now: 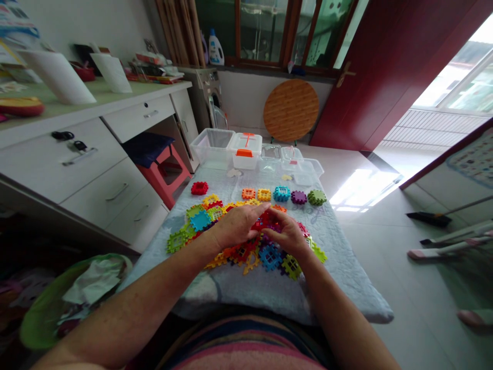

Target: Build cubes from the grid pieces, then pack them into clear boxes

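Note:
Over a heap of colourful plastic building blocks (200, 221), both my hands come together around a red building block (261, 223). My left hand (239, 224) grips it from the left, thumb low and fingers stretched along the top. From the right, my right hand (288, 234) closes on the same block with bent fingers. Part of the block is hidden behind the fingers. Beyond the heap is a row of block pieces: an orange one (248, 193), a yellow one (264, 195), a blue one (282, 193), a purple one (299, 197) and a green one (317, 197). A red piece (199, 188) lies apart at left.
Clear plastic boxes (213, 149) stand along the far edge of the cloth-covered table (346, 277), one with an orange-latched lid (247, 149). A red stool (169, 174) and a green basket (34, 324) are at left. A round wooden tabletop (291, 109) leans against the wall.

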{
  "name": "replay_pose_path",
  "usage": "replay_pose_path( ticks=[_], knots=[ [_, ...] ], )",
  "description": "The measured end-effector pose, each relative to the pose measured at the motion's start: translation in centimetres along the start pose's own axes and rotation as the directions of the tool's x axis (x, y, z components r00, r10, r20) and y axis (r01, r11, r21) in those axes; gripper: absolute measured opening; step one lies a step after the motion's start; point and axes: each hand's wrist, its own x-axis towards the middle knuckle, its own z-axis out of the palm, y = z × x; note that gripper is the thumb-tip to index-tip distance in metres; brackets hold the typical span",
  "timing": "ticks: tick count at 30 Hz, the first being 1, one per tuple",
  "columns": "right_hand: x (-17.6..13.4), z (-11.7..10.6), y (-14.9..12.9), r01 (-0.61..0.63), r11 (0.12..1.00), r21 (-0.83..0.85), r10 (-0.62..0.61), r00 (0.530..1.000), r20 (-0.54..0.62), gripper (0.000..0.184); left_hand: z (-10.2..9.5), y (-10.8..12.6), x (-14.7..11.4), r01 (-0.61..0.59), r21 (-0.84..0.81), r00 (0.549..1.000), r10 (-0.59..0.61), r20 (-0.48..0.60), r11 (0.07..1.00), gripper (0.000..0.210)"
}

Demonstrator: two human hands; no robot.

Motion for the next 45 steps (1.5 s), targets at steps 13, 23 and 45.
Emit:
replay_pose_path(
  ticks=[13,23,45],
  knots=[
    [0.4,0.1,-0.8,-0.096,0.966,0.239,0.099,0.995,-0.001,0.039,0.8,-0.1,0.1,-0.011,0.075,0.994,0.019,-0.109,0.997,0.054],
    [0.6,-0.2,-1.9,-0.229,0.91,0.347,0.235,0.972,0.024,0.034,1.0,0.3,0.4,-0.085,0.062,0.985,0.093,-0.144,0.994,0.038],
    [0.2,-2.8,-1.9,-0.171,0.946,0.275,0.23,0.953,-0.199,0.03,-8.9,-19.0,-2.6,0.475,0.325,0.857,-0.513,0.039,0.818,0.054]
  ],
)
